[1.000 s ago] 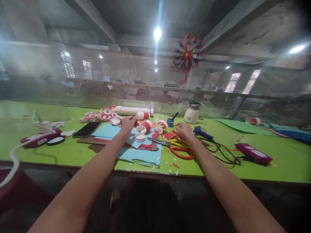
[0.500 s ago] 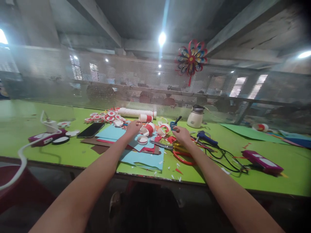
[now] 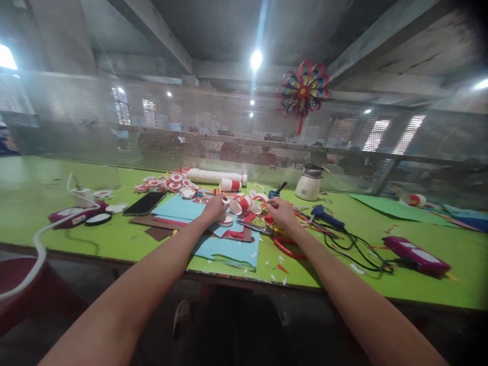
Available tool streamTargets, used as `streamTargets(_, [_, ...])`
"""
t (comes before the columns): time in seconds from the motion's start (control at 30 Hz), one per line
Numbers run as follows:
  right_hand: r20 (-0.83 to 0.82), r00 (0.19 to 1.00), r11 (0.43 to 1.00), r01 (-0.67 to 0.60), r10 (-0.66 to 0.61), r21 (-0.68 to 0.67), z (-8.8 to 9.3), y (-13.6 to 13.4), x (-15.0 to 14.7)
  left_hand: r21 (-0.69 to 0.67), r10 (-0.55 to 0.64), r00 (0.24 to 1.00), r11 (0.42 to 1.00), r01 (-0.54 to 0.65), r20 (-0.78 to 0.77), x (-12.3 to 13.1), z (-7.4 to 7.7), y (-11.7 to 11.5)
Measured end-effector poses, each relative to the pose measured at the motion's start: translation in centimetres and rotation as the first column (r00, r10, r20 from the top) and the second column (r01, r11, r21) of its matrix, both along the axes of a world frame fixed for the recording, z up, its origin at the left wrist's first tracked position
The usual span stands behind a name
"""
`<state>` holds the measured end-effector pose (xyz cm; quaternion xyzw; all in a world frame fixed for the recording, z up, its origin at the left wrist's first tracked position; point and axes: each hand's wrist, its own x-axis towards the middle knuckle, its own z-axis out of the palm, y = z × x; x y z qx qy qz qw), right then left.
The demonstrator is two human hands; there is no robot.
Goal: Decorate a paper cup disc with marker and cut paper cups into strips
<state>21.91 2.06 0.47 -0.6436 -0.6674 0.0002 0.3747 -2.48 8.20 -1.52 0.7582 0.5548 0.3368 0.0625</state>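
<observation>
My left hand point(image 3: 215, 207) is closed at the left of a red-and-white paper cup point(image 3: 241, 205), its fingers pinched on something too small to make out. My right hand point(image 3: 282, 211) has its fingertips bent together near a cut red-and-white paper ring point(image 3: 261, 200); what they hold, if anything, is hidden. Scissors with red handles point(image 3: 290, 246) lie below my right hand. Under my left hand are light blue paper sheets point(image 3: 175, 208) and a small white round lid point(image 3: 225, 219). Another red-and-white cup point(image 3: 230, 185) lies behind.
Round red-and-white pieces point(image 3: 176, 178) and a black phone point(image 3: 145, 203) are on the left. A blue glue gun point(image 3: 328, 217) with black cable, a white kettle point(image 3: 308, 183) and a purple power strip point(image 3: 415, 255) stand or lie on the right.
My left hand has moved slightly right, nearer the cup. My right hand has shifted a little left towards the cut paper ring. The view has moved slightly.
</observation>
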Motion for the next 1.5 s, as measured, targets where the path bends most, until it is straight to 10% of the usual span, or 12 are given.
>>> streamTargets(0.87, [0.11,0.966,0.965,-0.245,0.235,0.089,-0.4,-1.8,-3.3,0.201,0.04,0.943,0.979,0.029,-0.33,2.4,1.5,-2.8])
streamTargets(1.5, [-0.09,0.949,0.938,-0.28,0.303,0.206,-0.2,-2.0,-3.3,0.314,-0.235,0.971,0.92,0.235,-0.04,2.2,2.1,-4.0])
